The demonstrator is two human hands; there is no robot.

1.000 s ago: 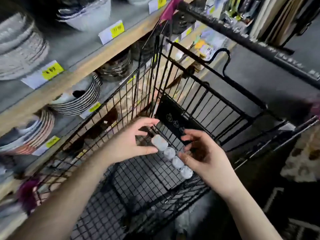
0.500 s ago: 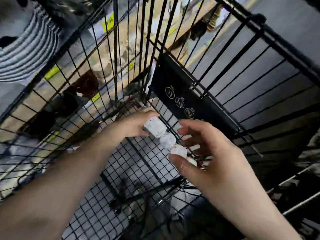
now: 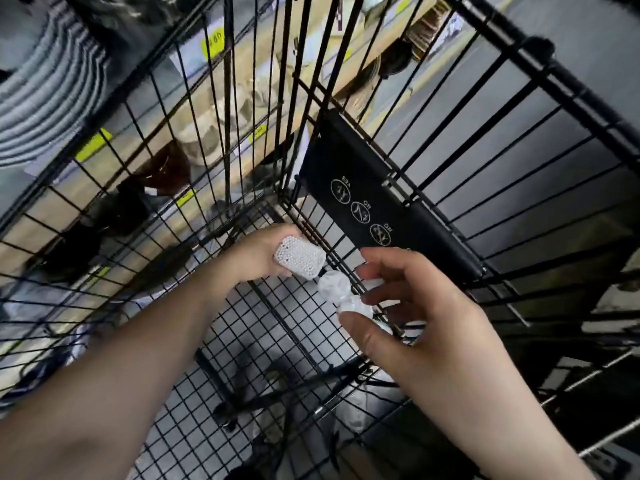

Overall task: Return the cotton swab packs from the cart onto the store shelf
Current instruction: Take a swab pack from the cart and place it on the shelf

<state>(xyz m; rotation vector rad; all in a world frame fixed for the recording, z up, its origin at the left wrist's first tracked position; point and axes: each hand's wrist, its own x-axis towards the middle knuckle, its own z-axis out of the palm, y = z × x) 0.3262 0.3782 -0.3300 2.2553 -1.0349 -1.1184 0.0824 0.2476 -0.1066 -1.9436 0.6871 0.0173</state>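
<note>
I am reaching both arms down into the cart [image 3: 249, 341]. My left grip [image 3: 256, 258] is holding a square pack [image 3: 299, 258], clamped on it. The square pack is showing lots of little white swab tips, and they are facing up at me. My right grip [image 3: 426, 306] is pinching the round packs [image 3: 333, 285] between my thumb and my fingers. The round packs are sitting in a row, touching each other, and the first one is just beside the square pack. My fingers are hiding some of the row, so I cannot tell how many there are. All of them are hanging above the cart's wire floor, near its far corner.

A black flap [image 3: 363, 188] with three round white pictures is lying against the cart's far wall, near my right grip.

The shelf [image 3: 346, 64] is standing past the cart's left wall, and I am seeing it through the bars. Stripy plates [image 3: 45, 88], a brown bowl [image 3: 166, 168] and yellow tags [image 3: 215, 45] are sitting on it.
</note>
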